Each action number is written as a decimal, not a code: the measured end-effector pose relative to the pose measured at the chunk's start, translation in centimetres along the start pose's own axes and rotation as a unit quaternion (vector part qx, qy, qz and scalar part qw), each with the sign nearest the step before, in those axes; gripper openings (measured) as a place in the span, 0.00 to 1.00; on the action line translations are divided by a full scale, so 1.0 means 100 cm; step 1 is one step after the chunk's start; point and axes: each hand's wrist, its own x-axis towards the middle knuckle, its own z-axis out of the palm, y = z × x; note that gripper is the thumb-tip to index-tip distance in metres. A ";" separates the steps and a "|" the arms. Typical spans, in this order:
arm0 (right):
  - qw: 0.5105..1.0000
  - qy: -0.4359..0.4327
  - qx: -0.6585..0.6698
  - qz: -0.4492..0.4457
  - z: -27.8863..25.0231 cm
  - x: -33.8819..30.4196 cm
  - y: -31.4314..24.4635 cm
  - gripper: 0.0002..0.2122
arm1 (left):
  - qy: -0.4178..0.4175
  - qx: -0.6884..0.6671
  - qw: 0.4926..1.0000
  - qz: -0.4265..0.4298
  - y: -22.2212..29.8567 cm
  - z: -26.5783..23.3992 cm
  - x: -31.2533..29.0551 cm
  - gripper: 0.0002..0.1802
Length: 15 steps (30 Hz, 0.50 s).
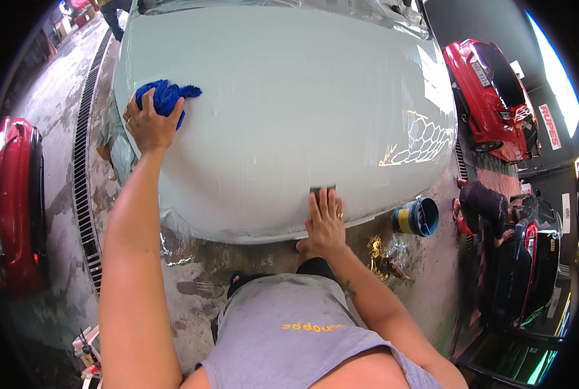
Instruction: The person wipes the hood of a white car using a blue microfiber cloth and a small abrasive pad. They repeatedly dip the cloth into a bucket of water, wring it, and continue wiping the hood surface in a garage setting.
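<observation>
Nearest, the right hand (325, 223) presses flat, fingers together, on a small dark pad (322, 190) against the pale green car bonnet (289, 97). Far left, the left hand (150, 123) clamps a crumpled blue microfibre cloth (167, 96).

Your right hand (326, 223) covers most of the small dark pad (322, 190) on the car hood (289, 97). The hood's far edge is cut off at the top. Your left hand (148, 123) hides part of the blue cloth (167, 96).

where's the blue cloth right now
In the head view the blue cloth lies on the upper left of the pale green car hood, pressed under the left hand, far from the right hand at the hood's near edge.
</observation>
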 end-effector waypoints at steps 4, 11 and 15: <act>0.998 0.042 -0.053 -0.004 -0.066 0.177 0.025 0.33 | 0.016 -0.010 1.000 0.009 -0.010 0.000 0.000 0.40; 0.997 0.028 -0.064 0.034 -0.130 0.509 0.124 0.31 | 0.016 -0.017 0.999 0.037 -0.010 -0.001 -0.004 0.38; 0.994 0.065 -0.078 0.026 -0.125 0.545 0.173 0.31 | 0.007 -0.050 0.998 0.037 -0.001 0.006 -0.001 0.39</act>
